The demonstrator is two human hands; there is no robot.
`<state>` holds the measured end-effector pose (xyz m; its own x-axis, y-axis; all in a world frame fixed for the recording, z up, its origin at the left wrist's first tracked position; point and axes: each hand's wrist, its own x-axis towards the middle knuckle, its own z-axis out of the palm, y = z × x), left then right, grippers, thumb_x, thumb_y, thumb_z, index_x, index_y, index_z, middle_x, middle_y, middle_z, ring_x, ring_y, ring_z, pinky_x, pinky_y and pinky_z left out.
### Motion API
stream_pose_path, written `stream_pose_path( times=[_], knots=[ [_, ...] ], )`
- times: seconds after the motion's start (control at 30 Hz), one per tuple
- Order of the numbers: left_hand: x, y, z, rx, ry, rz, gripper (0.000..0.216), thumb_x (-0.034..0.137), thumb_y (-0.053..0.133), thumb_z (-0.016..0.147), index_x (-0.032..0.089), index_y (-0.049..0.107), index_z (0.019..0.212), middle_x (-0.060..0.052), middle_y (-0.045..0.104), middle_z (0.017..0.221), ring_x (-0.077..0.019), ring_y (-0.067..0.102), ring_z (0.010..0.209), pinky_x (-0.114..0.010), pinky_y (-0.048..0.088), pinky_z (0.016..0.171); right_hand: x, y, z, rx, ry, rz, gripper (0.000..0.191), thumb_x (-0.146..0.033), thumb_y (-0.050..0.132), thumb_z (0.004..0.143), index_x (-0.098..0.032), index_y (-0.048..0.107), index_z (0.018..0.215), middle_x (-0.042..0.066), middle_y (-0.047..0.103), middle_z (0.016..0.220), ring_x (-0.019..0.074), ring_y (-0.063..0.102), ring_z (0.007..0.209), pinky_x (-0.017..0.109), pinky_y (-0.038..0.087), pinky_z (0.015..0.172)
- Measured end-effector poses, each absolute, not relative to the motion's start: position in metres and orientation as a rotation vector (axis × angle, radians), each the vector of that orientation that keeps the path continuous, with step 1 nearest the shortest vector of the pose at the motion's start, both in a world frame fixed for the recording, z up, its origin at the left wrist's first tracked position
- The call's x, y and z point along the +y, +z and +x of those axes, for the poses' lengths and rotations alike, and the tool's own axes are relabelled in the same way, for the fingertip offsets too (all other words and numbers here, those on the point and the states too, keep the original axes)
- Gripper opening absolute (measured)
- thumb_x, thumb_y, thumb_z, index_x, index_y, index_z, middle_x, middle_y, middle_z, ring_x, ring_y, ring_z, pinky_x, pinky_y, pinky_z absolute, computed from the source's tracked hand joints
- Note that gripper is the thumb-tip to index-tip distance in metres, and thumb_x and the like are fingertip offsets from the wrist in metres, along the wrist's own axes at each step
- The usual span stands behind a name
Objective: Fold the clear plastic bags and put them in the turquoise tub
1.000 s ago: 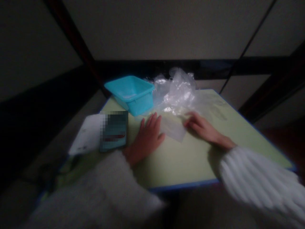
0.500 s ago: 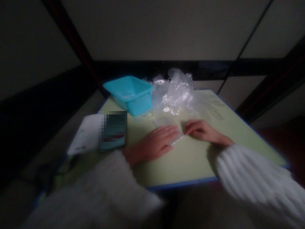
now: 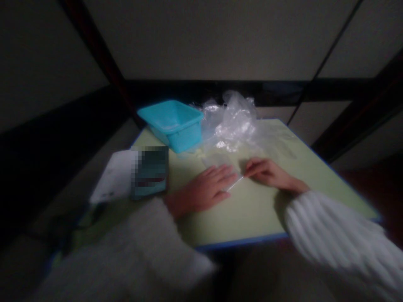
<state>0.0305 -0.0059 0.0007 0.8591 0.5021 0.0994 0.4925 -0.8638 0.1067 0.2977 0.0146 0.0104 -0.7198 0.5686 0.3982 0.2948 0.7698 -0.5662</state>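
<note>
A small, thin sheet of clear plastic, seemingly a flat plastic bag [image 3: 216, 160], lies on the yellow-green tabletop. Across it rests my left hand [image 3: 208, 188], palm down, with the fingers stretched out and a little apart. Much of the bag is hidden beneath that hand. At the bag's right corner, the thumb and forefinger of my right hand [image 3: 267, 173] are pinched together on its bright edge. The other fingers of this hand are curled, its side resting on the table.
A turquoise plastic basin [image 3: 185, 136] stands at the back left. Beside it is a heap of crumpled clear plastic bags [image 3: 236, 119]. To the left lie a dark, partly pixelated flat item [image 3: 154, 170] and a white sheet [image 3: 115, 174]. The table [image 3: 245, 222] has a blue edge.
My left hand's fingers have spread slightly on the bag. My right hand keeps its pinch in nearly the same place.
</note>
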Motion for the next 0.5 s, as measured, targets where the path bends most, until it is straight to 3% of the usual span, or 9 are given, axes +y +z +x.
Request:
stream_pose_path(
  times=[0.5],
  knots=[
    [-0.008, 0.0005, 0.0321, 0.861, 0.246, 2.947, 0.053, 0.04, 0.039, 0.097, 0.025, 0.028, 0.146, -0.006, 0.024, 0.155, -0.0237, 0.014, 0.145, -0.044, 0.014, 0.116, 0.0143, 0.0101, 0.2964, -2.466, 0.559, -0.623, 0.027, -0.008, 0.051, 0.082, -0.02, 0.074, 0.089, 0.007, 0.065, 0.088, 0.0164, 0.061, 0.081, 0.033, 0.05, 0.074]
  ],
)
